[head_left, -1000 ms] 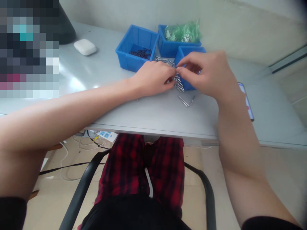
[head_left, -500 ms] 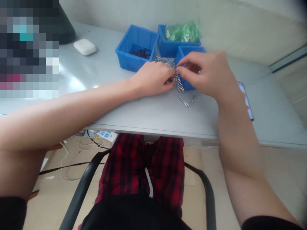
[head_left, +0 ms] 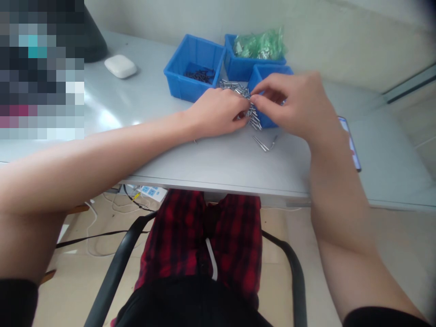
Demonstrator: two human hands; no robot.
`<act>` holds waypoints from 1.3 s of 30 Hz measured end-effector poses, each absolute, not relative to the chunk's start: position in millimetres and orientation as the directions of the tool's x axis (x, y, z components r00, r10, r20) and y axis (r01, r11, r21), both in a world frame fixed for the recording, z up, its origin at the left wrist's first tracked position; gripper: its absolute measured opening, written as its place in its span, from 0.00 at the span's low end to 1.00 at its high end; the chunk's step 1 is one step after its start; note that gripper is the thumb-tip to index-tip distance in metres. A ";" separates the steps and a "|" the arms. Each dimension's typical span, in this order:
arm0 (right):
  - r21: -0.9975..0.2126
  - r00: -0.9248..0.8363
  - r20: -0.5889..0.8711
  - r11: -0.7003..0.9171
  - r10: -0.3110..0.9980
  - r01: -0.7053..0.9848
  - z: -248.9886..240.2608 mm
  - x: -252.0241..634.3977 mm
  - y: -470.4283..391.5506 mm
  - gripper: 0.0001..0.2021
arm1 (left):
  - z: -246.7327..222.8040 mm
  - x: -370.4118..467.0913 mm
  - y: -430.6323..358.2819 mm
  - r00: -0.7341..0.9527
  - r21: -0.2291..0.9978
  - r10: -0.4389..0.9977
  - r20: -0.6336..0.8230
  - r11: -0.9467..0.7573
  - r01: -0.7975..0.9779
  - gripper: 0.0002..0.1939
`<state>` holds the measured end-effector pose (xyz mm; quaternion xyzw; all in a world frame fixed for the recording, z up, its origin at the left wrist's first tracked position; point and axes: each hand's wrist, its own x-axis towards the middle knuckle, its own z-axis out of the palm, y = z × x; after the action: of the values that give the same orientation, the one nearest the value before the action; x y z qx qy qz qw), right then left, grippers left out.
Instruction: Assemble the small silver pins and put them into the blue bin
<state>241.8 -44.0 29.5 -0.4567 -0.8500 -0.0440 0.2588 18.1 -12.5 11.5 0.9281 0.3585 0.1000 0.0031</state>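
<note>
A pile of thin silver metal pins [head_left: 255, 119] lies on the table; they are too small to tell whether they are rivets or screws. My left hand [head_left: 220, 111] rests palm down over the pile's left side, its fingers curled in so that their tips are hidden. From the right, my right hand [head_left: 293, 102] reaches over a small blue bin [head_left: 260, 77], with thumb and forefinger pinched together near the left fingertips. What that pinch holds, if anything, cannot be made out. A few loose pins [head_left: 261, 143] lie in front of the pile.
A blue bin [head_left: 177, 84] with dark screw-like pieces stands behind my left hand. Another blue bin [head_left: 235, 66] holds a green plastic bag [head_left: 260, 44]. A phone [head_left: 354, 150] lies beside my right forearm. At the back left sits a white rounded case [head_left: 120, 66].
</note>
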 end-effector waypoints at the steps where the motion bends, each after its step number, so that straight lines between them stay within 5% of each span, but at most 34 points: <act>1: -0.165 -0.449 0.479 0.580 0.754 0.798 29.7 241.7 -44.5 0.07 | 11.4 18.0 -12.5 0.723 0.075 0.667 0.181 -0.742 0.666 0.22; 7: -0.182 -0.432 0.455 0.556 0.779 0.811 32.0 239.4 -48.1 0.10 | 11.1 18.2 -11.7 0.717 0.093 0.675 0.174 -0.736 0.671 0.21; 12: -0.196 -0.410 0.385 0.508 0.827 0.839 33.0 238.2 -48.6 0.03 | 9.0 17.3 -9.6 0.733 0.097 0.660 0.163 -0.750 0.654 0.21; 30: -0.193 -0.427 0.429 0.542 0.796 0.818 32.1 238.5 -48.2 0.06 | 12.5 17.8 -12.6 0.737 0.115 0.654 0.171 -0.756 0.644 0.22; 39: -0.222 -0.399 0.437 0.527 0.806 0.820 34.0 235.4 -49.5 0.09 | 8.2 15.0 -7.0 0.670 0.217 0.675 0.309 -0.736 0.641 0.22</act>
<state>235.4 -49.5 34.0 -0.4861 -0.8364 -0.0146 0.2529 15.0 -7.0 8.2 0.9127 0.3604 0.1872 0.0447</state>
